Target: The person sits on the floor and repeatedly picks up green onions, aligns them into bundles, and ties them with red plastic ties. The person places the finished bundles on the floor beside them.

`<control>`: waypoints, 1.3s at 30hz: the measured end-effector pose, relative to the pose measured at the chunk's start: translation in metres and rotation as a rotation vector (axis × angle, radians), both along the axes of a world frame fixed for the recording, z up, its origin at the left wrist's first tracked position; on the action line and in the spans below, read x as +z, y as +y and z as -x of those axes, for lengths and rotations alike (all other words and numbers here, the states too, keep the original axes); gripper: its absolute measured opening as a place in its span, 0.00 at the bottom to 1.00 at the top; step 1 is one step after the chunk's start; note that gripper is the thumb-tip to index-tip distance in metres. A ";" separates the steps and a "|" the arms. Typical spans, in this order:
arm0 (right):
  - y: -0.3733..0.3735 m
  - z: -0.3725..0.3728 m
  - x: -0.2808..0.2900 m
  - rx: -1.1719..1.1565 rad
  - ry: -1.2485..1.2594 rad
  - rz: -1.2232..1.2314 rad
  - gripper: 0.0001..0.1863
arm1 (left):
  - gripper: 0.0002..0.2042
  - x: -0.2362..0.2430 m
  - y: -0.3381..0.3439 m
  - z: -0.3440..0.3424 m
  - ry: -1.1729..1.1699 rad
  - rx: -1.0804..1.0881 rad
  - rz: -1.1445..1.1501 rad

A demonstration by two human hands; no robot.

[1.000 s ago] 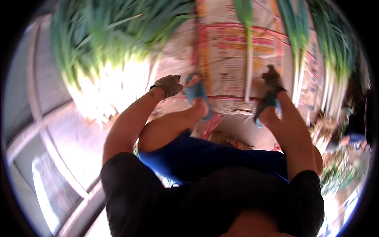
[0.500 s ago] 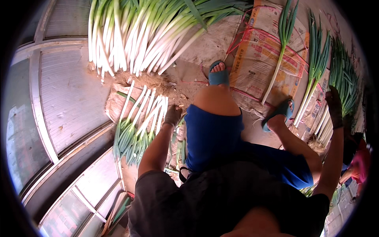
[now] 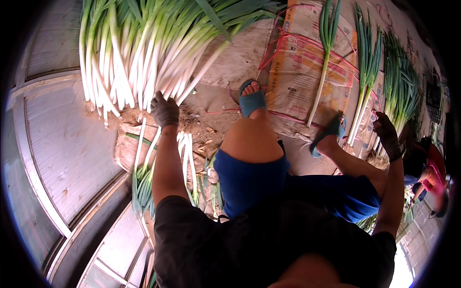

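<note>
A large heap of green onions [image 3: 139, 57], with long white stems and rooty ends toward me, lies at the upper left. My gloved left hand [image 3: 164, 111] is at the root ends of this heap, its fingers bent round a stem; the hand partly hides the grip. Below that arm lies a smaller group of green onions [image 3: 144, 185], its leaves toward me, partly covered by the forearm. At the right, my gloved right hand [image 3: 386, 132] hovers beside a bundle of green onions [image 3: 399, 86], fingers parted, with nothing visible in it.
A printed sack [image 3: 307, 72] with pink twine lies ahead, one green onion [image 3: 321, 72] across it. A small bunch [image 3: 366, 81] is right of it. My sandalled feet [image 3: 253, 98] stand between heaps. A panelled wall [image 3: 72, 144] runs along the left. Another person [image 3: 434, 168] is at the far right.
My left hand has moved up and left from beside the smaller group to the big heap's root ends. The right hand has drawn slightly away from the right bundle. The whole view has shifted.
</note>
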State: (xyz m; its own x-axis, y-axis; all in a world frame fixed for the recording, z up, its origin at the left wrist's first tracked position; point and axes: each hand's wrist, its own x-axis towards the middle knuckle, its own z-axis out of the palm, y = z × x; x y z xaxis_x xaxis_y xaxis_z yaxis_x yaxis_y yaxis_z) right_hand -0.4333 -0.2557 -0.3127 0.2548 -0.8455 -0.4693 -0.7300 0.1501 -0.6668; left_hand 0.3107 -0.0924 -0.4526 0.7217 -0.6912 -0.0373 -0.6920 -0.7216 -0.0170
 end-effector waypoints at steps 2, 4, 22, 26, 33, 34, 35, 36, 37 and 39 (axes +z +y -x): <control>-0.002 -0.001 0.000 0.006 0.003 -0.021 0.23 | 0.21 0.006 -0.015 -0.009 -0.100 -0.032 0.076; -0.002 0.002 0.004 0.039 0.106 0.012 0.23 | 0.19 0.005 -0.027 -0.006 -0.098 -0.118 0.190; 0.006 -0.010 0.008 0.017 0.044 -0.082 0.23 | 0.17 -0.113 -0.022 0.023 0.953 -0.044 -0.133; 0.015 0.000 0.022 -0.014 0.046 -0.038 0.21 | 0.17 -0.052 0.034 0.078 1.670 0.082 -0.366; 0.017 -0.009 0.033 0.086 -0.108 0.087 0.20 | 0.16 0.125 0.078 0.151 1.595 0.243 -0.029; 0.019 -0.012 0.039 0.142 -0.082 0.139 0.20 | 0.14 0.161 0.073 0.165 1.549 0.305 -0.059; 0.022 -0.018 0.046 0.201 -0.061 0.192 0.20 | 0.11 0.188 0.074 0.171 1.575 0.311 -0.068; 0.029 -0.028 0.057 0.179 -0.127 0.156 0.19 | 0.09 0.219 0.075 0.180 1.538 0.264 -0.091; 0.038 -0.046 0.069 0.163 -0.213 0.112 0.19 | 0.08 0.247 0.084 0.186 1.521 0.324 -0.059; 0.067 -0.089 0.108 0.178 -0.420 0.076 0.19 | 0.08 0.295 0.104 0.192 1.498 0.396 -0.031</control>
